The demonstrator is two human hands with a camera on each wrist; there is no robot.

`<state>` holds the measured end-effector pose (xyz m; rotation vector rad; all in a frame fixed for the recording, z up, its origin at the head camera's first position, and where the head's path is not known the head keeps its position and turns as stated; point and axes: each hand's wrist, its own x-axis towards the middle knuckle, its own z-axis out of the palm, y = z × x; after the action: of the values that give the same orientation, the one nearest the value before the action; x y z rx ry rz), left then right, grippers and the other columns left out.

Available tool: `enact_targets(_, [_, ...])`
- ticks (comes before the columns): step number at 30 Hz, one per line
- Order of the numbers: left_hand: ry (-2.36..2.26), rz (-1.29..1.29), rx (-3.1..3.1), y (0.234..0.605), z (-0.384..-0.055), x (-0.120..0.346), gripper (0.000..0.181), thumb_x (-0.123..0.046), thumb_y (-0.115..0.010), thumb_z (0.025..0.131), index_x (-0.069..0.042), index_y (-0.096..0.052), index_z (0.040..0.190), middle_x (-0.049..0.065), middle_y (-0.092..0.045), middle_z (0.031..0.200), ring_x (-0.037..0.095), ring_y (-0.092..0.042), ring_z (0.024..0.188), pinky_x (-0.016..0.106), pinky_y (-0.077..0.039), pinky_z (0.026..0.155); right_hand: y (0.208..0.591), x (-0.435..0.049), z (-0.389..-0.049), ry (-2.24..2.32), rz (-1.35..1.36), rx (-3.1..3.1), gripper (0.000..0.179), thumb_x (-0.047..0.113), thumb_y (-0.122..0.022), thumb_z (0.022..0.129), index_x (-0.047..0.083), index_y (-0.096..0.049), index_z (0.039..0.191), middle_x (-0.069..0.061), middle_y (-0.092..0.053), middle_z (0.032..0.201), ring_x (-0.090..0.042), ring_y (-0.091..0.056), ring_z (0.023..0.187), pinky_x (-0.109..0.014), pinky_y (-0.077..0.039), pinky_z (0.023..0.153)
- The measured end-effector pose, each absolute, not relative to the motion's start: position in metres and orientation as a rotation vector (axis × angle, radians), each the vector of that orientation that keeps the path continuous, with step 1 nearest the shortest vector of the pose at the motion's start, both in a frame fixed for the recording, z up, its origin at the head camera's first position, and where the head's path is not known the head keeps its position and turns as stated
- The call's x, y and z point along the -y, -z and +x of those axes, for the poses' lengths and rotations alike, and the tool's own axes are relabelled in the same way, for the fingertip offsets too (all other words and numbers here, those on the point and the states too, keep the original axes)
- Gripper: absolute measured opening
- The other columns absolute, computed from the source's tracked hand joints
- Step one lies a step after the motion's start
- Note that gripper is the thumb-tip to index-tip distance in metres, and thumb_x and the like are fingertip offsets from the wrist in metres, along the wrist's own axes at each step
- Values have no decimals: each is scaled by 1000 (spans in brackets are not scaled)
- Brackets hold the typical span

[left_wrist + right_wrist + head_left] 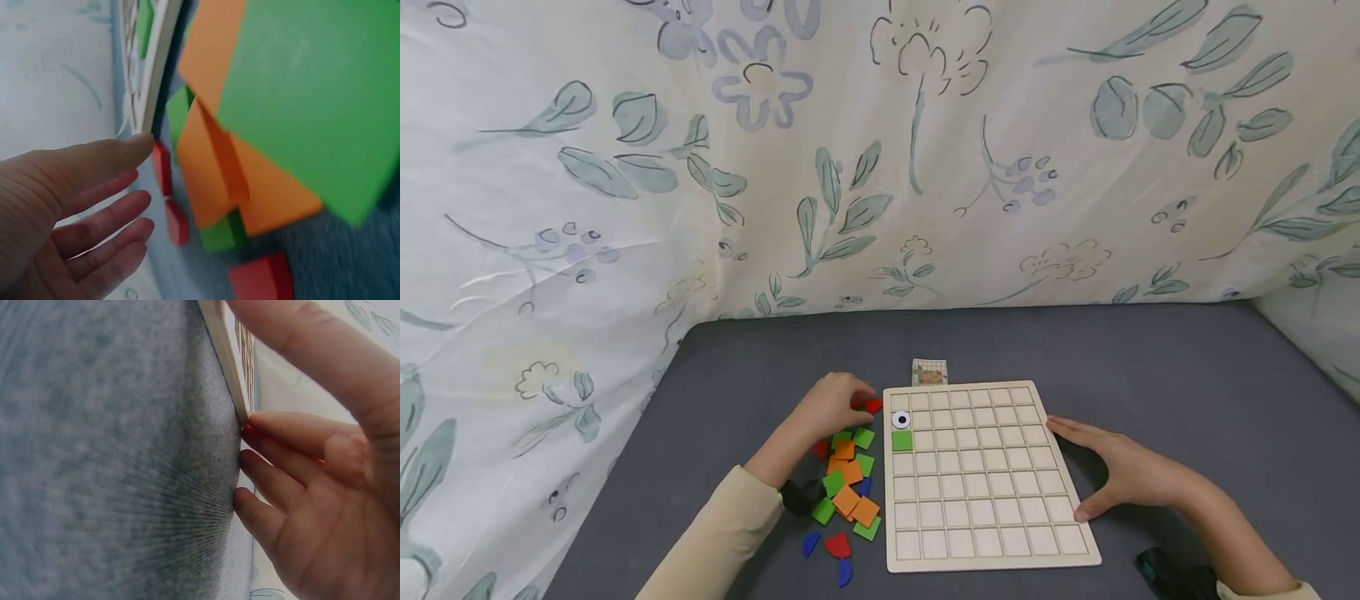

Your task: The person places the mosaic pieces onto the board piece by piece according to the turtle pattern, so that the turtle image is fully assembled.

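1. Evidently early-stage work: board (998, 485) bears only an eye disc (901, 420) and green square (902, 441); loose pieces (846, 500) remain at its left.
2. Left hand (829, 408): thumb and fingers parted at a red piece (873, 406) beside the board; contact unconfirmed.
3. Right hand (1131, 467): spread wide, touching board's right edge.
4. Board wood-like, gridded; pieces smooth, square or curved.

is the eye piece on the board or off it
On: the eye piece lies on the board, in its leftmost column, beside a green square.
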<state>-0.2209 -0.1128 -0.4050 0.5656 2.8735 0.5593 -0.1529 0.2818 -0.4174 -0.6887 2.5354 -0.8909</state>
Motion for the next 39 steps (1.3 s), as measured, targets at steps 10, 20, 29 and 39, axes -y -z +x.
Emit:
enact_targets(10, [-445,618,-2877,412,-226,106,36,-24,-78,73,-9,-70,105,7,-65,103,22,-60,94,36,-49,82,416,-278,-152,923,-671,-2485,112,42,-84,57,2,-26,144,-28,-24,146,-54,-22,128,-66,-30,88])
enact_targets(20, [-418,624,-2899,413,-229,109,27,-24,-77,74,-12,-73,97,4,-66,90,15,-56,77,31,-50,72,416,-279,-152,933,-668,-2479,112,41,-84,57,1,-26,144,-29,-23,145,-54,-21,128,-67,-29,88])
enact_targets(29, [-464,636,-2830,400,-237,111,18,-15,-78,73,-11,-71,89,1,-62,82,13,-51,68,28,-47,65,415,-279,-152,919,-668,-2489,113,43,-83,57,1,-26,144,-29,-24,145,-54,-22,128,-66,-30,89])
enact_targets(39, [-511,742,-2766,365,-240,114,16,-11,-74,76,-12,-73,92,-1,-66,89,13,-53,74,26,-48,66,415,-281,-151,937,-649,-2481,113,42,-84,57,1,-26,144,-28,-23,146,-54,-20,129,-67,-28,89])
